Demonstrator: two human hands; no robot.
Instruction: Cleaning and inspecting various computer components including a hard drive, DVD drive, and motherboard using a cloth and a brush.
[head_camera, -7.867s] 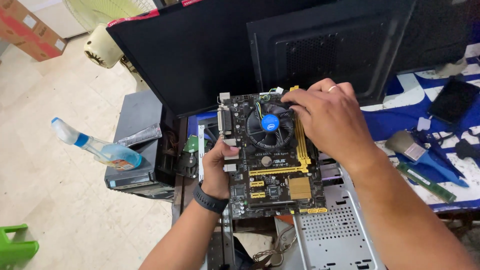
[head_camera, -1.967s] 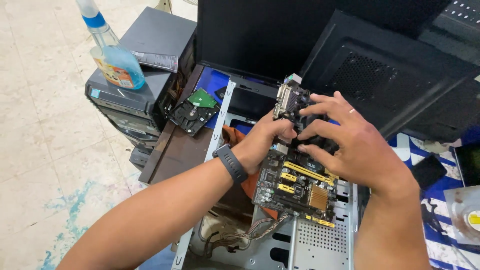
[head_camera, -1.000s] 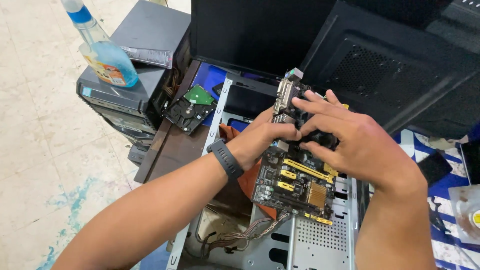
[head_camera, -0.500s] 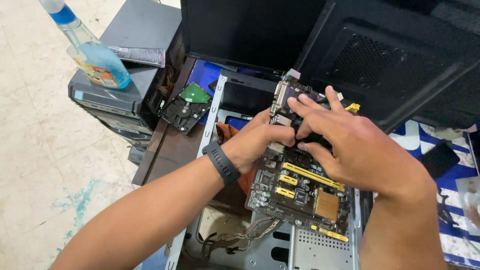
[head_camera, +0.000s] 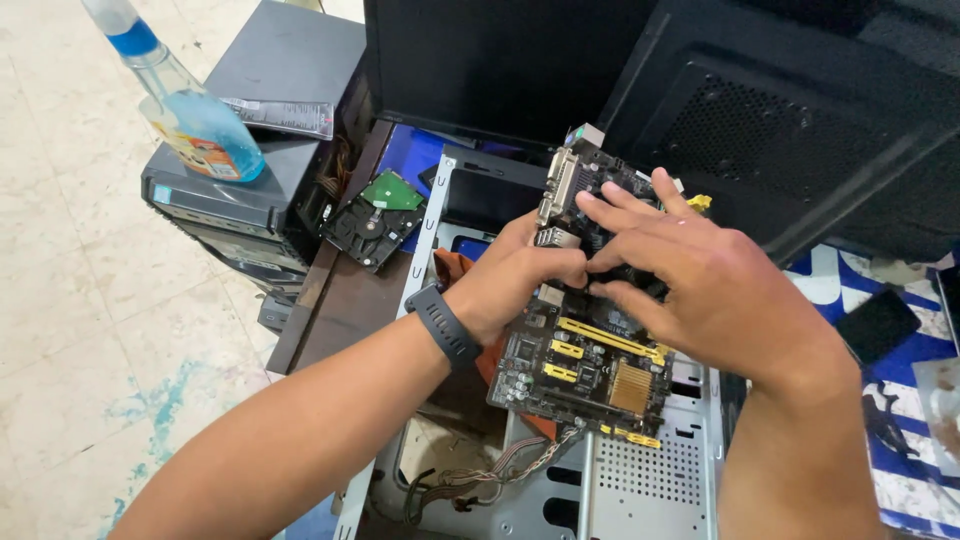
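I hold a black motherboard (head_camera: 585, 365) with yellow slots and a gold heatsink over an open grey computer case (head_camera: 640, 480). My left hand (head_camera: 520, 280), with a dark band on the wrist, grips the board's left edge near the metal rear ports (head_camera: 557, 185). Spread across the board's upper middle, my right hand (head_camera: 690, 280) covers the cooler, which is hidden beneath its fingers. The board is tilted, its port end pointing away from me.
A spray bottle (head_camera: 180, 95) of blue liquid stands on a stack of black desktop units (head_camera: 250, 190) at the left. A bare hard drive (head_camera: 375, 215) lies on a brown surface. Two dark monitors (head_camera: 800, 110) lean behind. A phone (head_camera: 878, 325) lies on blue cloth at right.
The board has swung from facing me flat to a tilted hold over the case. Lately my right-hand fingers have spread wider over the cooler, and my view has shifted slightly.
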